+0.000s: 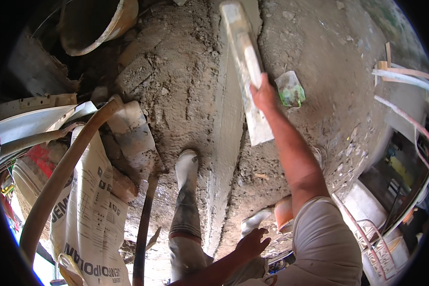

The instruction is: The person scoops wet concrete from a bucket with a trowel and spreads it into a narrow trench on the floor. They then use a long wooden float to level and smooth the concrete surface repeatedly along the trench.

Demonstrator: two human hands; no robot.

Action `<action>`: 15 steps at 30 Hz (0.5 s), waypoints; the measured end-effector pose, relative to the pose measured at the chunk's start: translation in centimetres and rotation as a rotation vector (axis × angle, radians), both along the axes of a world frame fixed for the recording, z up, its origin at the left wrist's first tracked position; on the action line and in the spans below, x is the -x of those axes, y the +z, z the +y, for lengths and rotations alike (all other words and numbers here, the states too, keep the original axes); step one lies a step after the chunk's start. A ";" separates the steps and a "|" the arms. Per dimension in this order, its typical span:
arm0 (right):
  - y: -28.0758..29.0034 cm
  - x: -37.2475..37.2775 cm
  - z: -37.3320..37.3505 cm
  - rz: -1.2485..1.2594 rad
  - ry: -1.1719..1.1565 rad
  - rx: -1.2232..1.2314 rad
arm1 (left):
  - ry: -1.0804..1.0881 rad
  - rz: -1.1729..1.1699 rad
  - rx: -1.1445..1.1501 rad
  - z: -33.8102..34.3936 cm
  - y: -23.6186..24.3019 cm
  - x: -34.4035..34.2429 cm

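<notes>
My right hand is closed round the handle of a long, pale plastering float smeared with mortar. The far end of the float overlaps a smooth grey mortar strip, while its near end points toward me, just right of the strip. Whether its underside touches the mortar, I cannot tell. Low in front of my body, my left hand holds nothing, its fingers loosely bent and apart. A white and green crumpled packet lies on the dirt, right of my right hand.
A mud-caked boot stands left of the strip. Printed paper sacks, a long curved wooden handle and a shovel blade crowd the left. A large bucket lies tipped at far left. An orange container sits near right.
</notes>
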State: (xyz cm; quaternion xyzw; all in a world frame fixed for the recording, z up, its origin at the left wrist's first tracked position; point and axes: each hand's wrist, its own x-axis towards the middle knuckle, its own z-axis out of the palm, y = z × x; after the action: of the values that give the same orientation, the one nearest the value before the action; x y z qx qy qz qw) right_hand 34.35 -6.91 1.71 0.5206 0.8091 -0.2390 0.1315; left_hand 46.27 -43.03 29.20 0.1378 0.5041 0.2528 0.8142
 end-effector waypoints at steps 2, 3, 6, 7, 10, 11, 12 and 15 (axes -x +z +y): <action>0.2 -2.3 -3.8 0.068 -0.008 0.010 | 0.004 0.056 -0.024 -0.6 0.0 -0.7; 0.7 -3.1 -5.7 0.049 -0.040 0.055 | 0.007 0.087 -0.027 -1.1 -0.1 -1.1; 0.6 -7.5 -10.1 0.082 -0.029 0.076 | -0.033 0.087 -0.039 -1.8 -0.5 -2.4; 0.9 -8.2 -12.1 0.041 -0.048 0.121 | -0.037 0.094 -0.040 -2.3 -0.6 -2.7; 0.8 -12.6 -16.8 0.048 -0.033 0.127 | -0.079 0.071 -0.046 -3.3 -0.7 -3.9; 0.9 -13.9 -18.3 0.040 -0.041 0.156 | -0.054 0.080 -0.078 -3.9 -0.9 -4.4; 1.0 -15.2 -19.8 0.032 -0.050 0.186 | -0.073 0.080 -0.073 -4.5 -1.0 -4.8; 1.7 -19.5 -24.5 -0.004 -0.008 0.192 | -0.135 0.073 -0.068 -5.4 -1.1 -5.6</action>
State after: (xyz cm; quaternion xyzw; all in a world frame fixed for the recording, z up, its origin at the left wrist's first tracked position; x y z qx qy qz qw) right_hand 53.86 -31.37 3.37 0.5093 0.7801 -0.3149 0.1812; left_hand 51.82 -48.38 28.11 0.2084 0.5143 0.2088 0.8053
